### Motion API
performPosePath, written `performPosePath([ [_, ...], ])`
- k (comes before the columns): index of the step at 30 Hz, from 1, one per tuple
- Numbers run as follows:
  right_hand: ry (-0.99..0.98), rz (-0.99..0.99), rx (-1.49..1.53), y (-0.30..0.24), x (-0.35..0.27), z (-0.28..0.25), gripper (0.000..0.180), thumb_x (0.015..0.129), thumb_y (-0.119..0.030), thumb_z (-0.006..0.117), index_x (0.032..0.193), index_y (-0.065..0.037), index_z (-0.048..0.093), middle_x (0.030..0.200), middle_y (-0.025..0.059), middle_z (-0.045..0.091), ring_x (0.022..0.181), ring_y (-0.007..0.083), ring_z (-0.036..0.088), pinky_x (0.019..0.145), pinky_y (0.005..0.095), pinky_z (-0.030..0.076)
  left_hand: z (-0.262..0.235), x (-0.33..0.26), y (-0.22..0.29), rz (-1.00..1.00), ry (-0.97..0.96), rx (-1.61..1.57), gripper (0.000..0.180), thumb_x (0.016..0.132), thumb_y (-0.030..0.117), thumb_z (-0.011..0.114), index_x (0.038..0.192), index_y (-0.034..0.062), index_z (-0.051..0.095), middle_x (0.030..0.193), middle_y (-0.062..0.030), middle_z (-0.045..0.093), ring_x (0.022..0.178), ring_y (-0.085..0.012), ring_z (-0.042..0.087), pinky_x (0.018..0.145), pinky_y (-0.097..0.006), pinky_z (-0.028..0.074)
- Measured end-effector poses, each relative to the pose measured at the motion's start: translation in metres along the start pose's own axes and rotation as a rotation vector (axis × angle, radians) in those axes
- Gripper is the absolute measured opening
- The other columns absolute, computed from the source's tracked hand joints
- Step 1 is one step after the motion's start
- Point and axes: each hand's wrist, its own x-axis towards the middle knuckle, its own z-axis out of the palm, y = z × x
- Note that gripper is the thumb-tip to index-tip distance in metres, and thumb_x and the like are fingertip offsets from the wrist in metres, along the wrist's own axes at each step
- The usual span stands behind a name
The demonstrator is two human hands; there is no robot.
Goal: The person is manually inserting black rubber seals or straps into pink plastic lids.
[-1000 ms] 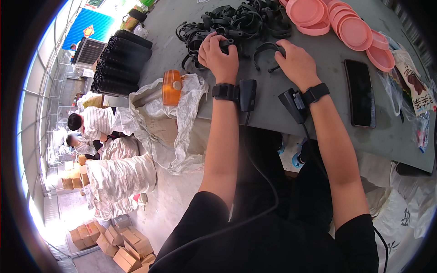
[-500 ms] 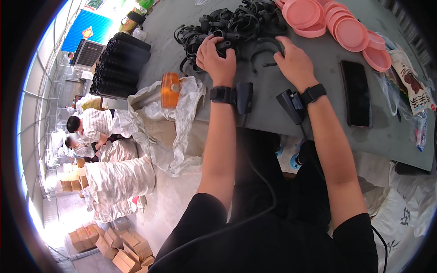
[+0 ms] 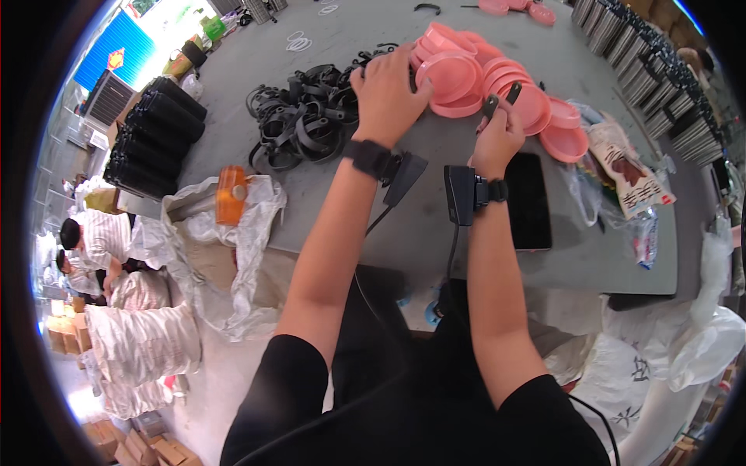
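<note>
My right hand (image 3: pixel 498 141) is closed on a black curved plastic handle (image 3: pixel 491 106); two of its ends stick up past my fingers. Just beyond it lie several shallow round pink plastic dishes (image 3: pixel 449 76), overlapping in a heap. At the left rim of that heap is my left hand (image 3: pixel 388 95), thumb and fingers apart; its fingertips reach the nearest dishes, and I cannot tell whether they touch. A tangled pile of black curved handles (image 3: pixel 311 128) spreads to the left of my left hand.
A black phone (image 3: pixel 530 203) lies near the right forearm. Plastic snack bags (image 3: pixel 628 167) sit at the right. An orange container (image 3: pixel 231 194) rests on a white woven sack (image 3: pixel 268 203). Black cylinders (image 3: pixel 155 136) are stacked far left. Metallic stacked parts (image 3: pixel 622 58) line the far right. Two people (image 3: pixel 105 237) work at the left.
The view has swung right. My right hand has lifted a black curved handle from the pile and brought it toward the pink dishes. My left hand has left the pile and moved over to the dishes.
</note>
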Motion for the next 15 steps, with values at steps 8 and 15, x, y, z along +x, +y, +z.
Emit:
performPosePath([
  [8, -0.007, 0.083, 0.09, -0.001, 0.003, 0.006, 0.031, 0.092, -0.012, 0.051, 0.119, 0.002, 0.052, 0.107, 0.013, 0.07, 0.083, 0.0132, 0.066, 0.06, 0.0219, 0.044, 0.041, 0.005, -0.005, 0.092, -0.045, 0.081, 0.033, 0.075, 0.018, 0.067, 0.107, 0.0105, 0.058, 0.111, -0.0069, 0.062, 0.125, -0.0302, 0.047, 0.103, -0.061, 0.027],
  [15, -0.126, 0.103, -0.087, -0.006, -0.004, 0.006, 0.028, 0.098, -0.025, 0.054, 0.108, 0.0, 0.054, 0.085, 0.0101, 0.071, 0.071, 0.0137, 0.067, 0.058, 0.0223, 0.044, -0.031, -0.034, 0.01, 0.15, 0.117, -0.037, 0.02, 0.076, 0.011, 0.067, 0.094, 0.0092, 0.057, 0.123, -0.0048, 0.062, 0.118, -0.0257, 0.054, 0.101, -0.052, 0.036],
])
